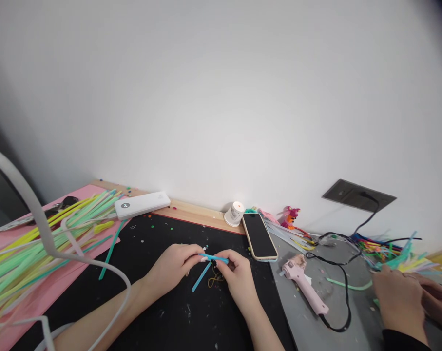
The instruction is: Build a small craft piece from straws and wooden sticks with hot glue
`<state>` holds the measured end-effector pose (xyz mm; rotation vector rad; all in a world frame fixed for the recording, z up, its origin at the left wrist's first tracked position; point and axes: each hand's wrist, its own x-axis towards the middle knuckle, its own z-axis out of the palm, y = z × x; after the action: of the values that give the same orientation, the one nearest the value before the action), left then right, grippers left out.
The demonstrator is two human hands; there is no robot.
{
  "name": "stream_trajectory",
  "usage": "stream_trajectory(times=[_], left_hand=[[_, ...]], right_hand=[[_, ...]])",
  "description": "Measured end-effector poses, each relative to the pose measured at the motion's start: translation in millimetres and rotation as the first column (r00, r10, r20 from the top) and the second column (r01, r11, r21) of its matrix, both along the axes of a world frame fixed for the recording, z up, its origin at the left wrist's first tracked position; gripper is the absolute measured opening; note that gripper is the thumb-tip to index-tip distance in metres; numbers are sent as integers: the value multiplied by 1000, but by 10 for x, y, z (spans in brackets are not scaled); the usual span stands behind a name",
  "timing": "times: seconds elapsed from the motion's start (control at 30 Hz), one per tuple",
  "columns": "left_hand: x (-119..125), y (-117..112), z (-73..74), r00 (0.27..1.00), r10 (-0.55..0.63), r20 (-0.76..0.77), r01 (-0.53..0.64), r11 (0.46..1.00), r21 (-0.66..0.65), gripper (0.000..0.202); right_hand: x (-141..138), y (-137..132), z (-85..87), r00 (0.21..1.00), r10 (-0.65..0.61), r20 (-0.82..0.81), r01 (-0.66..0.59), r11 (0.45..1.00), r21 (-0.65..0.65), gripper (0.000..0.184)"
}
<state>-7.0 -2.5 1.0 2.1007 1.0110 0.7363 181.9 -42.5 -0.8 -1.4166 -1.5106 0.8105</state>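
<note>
A blue strip (213,258) is held over the black mat (158,317) on the desk (193,213), its long axis running nearly crosswise and dipping slightly to the right, while a narrower blue tail (201,278) slants from beneath it toward the near left. The left hand (177,265) has its grip closed on the left end, and the right hand (238,273) pinches the right end. Beyond stand a white cup (234,214) and, farther right, a phone (259,236) lying flat.
</note>
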Motion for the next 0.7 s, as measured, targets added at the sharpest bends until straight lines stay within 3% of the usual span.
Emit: stream_trajectory(times=[0.37,0.7], left_hand=[[-30,27,-40,999,32,4,-32,999,20,30],[4,-15,71,1000,-10,19,10,1000,-2,22]], right_hand=[[28,10,-20,998,-39,42,40,999,-16,9],[5,3,-5,999,-21,32,22,999,-29,10]])
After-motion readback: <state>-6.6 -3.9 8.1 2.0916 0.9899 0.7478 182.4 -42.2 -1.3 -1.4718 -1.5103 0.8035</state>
